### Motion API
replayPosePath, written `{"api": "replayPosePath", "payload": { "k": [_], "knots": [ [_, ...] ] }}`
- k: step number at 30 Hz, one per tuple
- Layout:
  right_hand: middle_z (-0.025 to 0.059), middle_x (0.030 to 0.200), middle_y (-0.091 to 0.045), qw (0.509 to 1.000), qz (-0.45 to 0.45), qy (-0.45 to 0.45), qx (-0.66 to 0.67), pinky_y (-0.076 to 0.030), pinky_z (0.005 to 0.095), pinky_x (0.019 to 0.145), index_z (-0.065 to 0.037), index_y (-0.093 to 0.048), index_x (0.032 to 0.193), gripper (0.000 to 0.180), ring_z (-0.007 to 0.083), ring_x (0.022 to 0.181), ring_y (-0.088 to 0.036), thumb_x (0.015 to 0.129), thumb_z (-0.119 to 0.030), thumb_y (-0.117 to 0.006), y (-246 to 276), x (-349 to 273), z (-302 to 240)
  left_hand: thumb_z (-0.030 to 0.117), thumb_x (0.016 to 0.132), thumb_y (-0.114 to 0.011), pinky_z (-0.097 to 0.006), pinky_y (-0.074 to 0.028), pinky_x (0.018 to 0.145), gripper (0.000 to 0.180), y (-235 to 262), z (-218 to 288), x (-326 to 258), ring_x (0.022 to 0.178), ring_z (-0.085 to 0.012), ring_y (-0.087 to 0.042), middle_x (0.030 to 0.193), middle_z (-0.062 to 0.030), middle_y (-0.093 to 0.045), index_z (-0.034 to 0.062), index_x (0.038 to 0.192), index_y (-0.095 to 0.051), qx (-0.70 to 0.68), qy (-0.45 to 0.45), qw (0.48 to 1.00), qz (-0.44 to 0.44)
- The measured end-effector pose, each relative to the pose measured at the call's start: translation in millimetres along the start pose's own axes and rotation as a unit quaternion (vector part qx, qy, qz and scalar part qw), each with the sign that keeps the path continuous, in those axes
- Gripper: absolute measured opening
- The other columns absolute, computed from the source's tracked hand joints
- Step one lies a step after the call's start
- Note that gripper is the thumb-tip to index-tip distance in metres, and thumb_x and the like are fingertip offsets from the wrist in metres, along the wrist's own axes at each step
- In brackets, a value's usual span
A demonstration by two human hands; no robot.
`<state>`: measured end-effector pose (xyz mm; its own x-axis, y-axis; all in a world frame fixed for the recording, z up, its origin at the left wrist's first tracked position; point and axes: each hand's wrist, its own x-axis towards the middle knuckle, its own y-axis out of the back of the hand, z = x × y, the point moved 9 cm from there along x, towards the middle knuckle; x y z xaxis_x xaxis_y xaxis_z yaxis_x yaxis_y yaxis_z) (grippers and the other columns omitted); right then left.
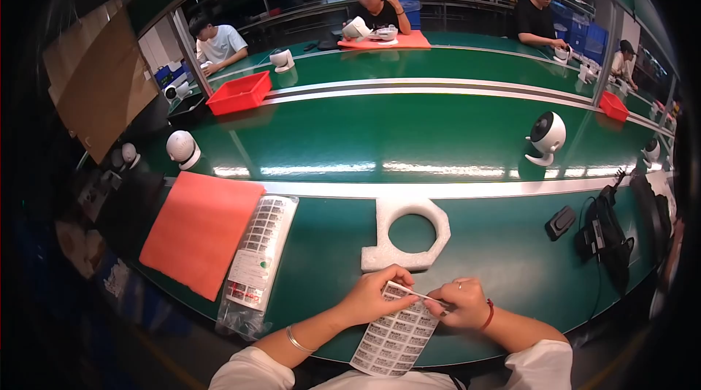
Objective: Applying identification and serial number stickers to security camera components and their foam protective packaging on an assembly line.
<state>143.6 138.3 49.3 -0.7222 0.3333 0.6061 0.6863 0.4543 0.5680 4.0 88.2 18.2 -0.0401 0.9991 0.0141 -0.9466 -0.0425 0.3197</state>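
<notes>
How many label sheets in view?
2 visible: a held sheet in the left hand, its upper right corner at the right hand; a packaged sheet in the clear plastic sleeve, right of the salmon pad. More may be stacked underneath.

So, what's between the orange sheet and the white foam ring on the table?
In the head view, bagged label sheets lie there, then a stretch of green tabletop.

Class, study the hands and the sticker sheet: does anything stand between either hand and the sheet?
Nothing visible does: the left hand and right hand both hold the sticker sheet at its upper end. The white foam block lies beyond them, not between.
</notes>
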Motion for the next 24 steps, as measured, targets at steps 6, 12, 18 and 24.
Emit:
{"api": "replayPosePath", "payload": {
  "k": [6,12,18,24],
  "knots": [
    [0.0026,0.054,-0.057,1.0,0.004,-0.005,0.006,-0.04,0.0314,0.042,-0.01,-0.068,0.072,0.01,0.0193,0.041,-0.052,0.075,-0.016,-0.075,2.5,6.1,-0.7,0.025,0.081,-0.075,-0.028,-0.052,0.073,0.03,1.8,6.7,2.1,0.081,-0.0129,-0.065,0.089,-0.0042,-0.067,0.0045,0.097,-0.062,0.02,-0.009,1.0,0.005],
    [0.0027,0.055,-0.058,1.0,-0.007,-0.006,0.009,-0.04,0.0313,0.042,-0.01,-0.068,0.073,0.009,0.0199,0.041,-0.051,0.076,-0.016,-0.074,1.6,6.3,-0.2,0.025,0.081,-0.076,-0.027,-0.051,0.069,0.027,3.8,7.6,3.4,0.075,-0.0121,-0.064,0.083,-0.004,-0.066,0.0043,0.091,-0.062,0.029,-0.013,0.999,0.009],
    [0.0022,0.051,-0.054,1.0,-0.008,0.003,-0.002,-0.041,0.0297,0.043,-0.008,-0.068,0.07,0.009,0.017,0.04,-0.051,0.073,-0.011,-0.076,-1.0,1.9,-3.8,0.026,0.081,-0.075,-0.028,-0.051,0.068,0.026,2.5,10.8,-0.2,0.073,-0.0143,-0.065,0.081,-0.0046,-0.066,0.0047,0.089,-0.062,0.045,-0.01,0.999,0.003],
    [0.0017,0.051,-0.052,1.0,0.002,0.002,0.009,-0.04,0.0298,0.042,-0.008,-0.068,0.071,0.008,0.0172,0.04,-0.049,0.073,-0.011,-0.075,-1.9,4.9,-5.0,0.026,0.081,-0.075,-0.028,-0.052,0.068,0.026,4.1,8.7,-3.6,0.074,-0.0148,-0.066,0.082,-0.0049,-0.067,0.0043,0.089,-0.063,0.058,-0.021,0.998,0.015]
  ]
}}
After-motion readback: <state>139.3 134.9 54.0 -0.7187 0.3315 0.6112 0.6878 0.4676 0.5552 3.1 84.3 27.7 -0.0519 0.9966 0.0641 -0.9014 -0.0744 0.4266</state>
